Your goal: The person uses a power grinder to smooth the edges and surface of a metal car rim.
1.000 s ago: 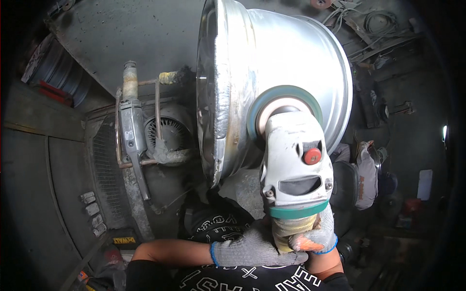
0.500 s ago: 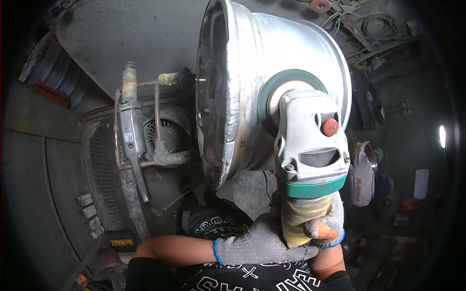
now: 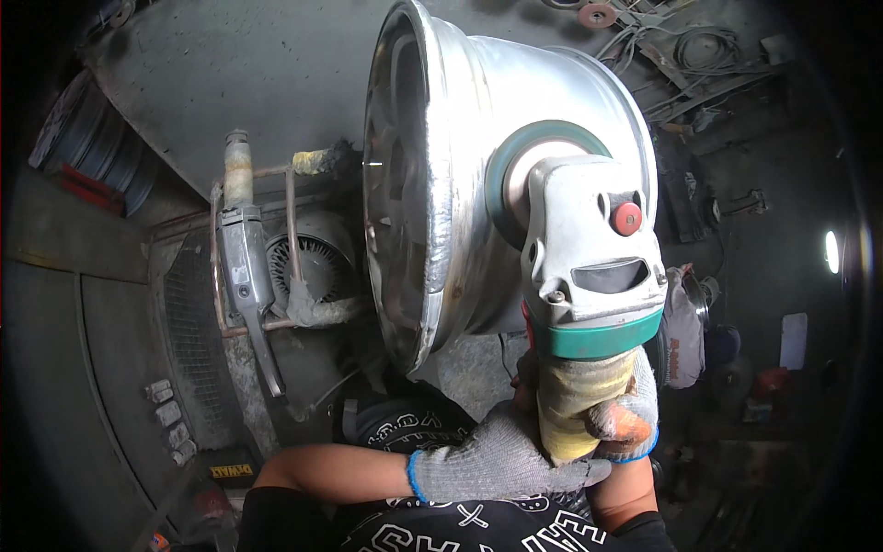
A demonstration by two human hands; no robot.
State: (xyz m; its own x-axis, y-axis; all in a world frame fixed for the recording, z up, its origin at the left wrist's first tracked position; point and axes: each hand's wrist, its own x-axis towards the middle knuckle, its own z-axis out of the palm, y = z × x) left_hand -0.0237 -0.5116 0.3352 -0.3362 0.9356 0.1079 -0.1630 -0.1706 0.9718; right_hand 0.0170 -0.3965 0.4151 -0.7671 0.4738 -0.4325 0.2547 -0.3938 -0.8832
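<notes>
A large angle grinder has a white head, a red button, a green band and a yellow-wrapped grip. Its round grinding disc lies against the outer barrel of a silver car wheel rim, which stands on its edge with the spoked face to the left. The wheel's near lip looks rough. My left hand, in a grey knit glove with a blue cuff, closes on the grip from the left and below. On its right side my right hand, gloved with an orange-stained thumb, wraps round the grip; some fingers are hidden.
To the left, a long grey tool with a taped neck lies across a rusty metal frame, beside a round finned housing. More rims are stacked far left. Coiled cables and scrap lie at far right.
The view has tilted slightly. The grinder and its disc have moved a little farther away along the wheel's barrel. Both hands keep their hold on the grip.
</notes>
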